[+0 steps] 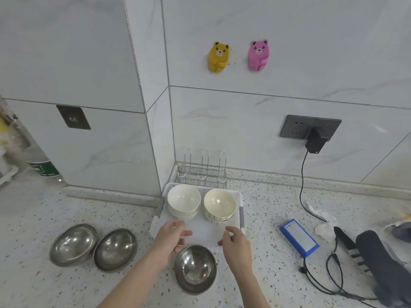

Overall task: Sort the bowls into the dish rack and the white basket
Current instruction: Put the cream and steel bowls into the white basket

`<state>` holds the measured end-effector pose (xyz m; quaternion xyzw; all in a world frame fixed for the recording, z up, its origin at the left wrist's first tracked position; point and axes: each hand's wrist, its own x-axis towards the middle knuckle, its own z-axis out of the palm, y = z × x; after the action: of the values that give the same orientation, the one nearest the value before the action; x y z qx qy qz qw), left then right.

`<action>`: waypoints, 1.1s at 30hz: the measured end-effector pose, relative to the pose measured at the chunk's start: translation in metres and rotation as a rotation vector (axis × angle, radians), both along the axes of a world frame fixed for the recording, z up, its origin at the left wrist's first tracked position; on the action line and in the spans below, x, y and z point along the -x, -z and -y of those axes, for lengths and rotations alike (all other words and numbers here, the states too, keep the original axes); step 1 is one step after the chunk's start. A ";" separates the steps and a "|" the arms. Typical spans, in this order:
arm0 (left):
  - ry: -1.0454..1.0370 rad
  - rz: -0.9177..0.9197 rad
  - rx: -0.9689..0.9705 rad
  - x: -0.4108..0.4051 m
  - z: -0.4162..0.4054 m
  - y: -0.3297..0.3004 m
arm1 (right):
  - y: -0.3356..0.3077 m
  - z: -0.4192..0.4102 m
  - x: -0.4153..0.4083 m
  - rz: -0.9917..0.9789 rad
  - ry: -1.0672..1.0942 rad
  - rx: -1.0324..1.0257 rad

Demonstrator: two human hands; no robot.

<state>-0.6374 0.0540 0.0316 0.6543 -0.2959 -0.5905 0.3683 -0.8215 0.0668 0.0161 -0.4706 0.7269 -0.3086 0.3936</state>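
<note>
Both hands hover over the white basket (241,215), left hand (171,237) and right hand (235,243) with fingers loosely curled, holding nothing. Two ceramic bowls (219,204) sit inside; three steel bowls (195,268) wait on the desk (278,205). A careless reach could knock the nearest steel bowl.

Speckled counter (266,210): steel bowls (115,250), white basket (239,194), blue battery (299,240).

Single head-worn view, wide-angle, facing forward and down, close over the counter (278,210)
</note>
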 end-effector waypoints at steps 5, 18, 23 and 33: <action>-0.087 -0.040 -0.029 -0.017 -0.043 0.008 | 0.009 -0.033 -0.010 -0.013 -0.057 -0.033; -0.458 -0.282 -0.262 -0.074 -0.109 0.060 | 0.036 -0.093 -0.028 -0.149 -0.032 -0.277; -0.509 -0.233 -0.224 -0.109 -0.104 0.066 | 0.041 -0.097 -0.054 -0.057 0.065 -0.307; -0.357 -0.136 -0.176 -0.160 -0.094 0.072 | 0.040 -0.108 -0.092 -0.021 0.397 -0.224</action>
<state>-0.4769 0.1485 -0.0406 0.6847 -0.0971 -0.5820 0.4278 -0.7298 0.1744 -0.0237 -0.2749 0.8389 -0.2924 0.3676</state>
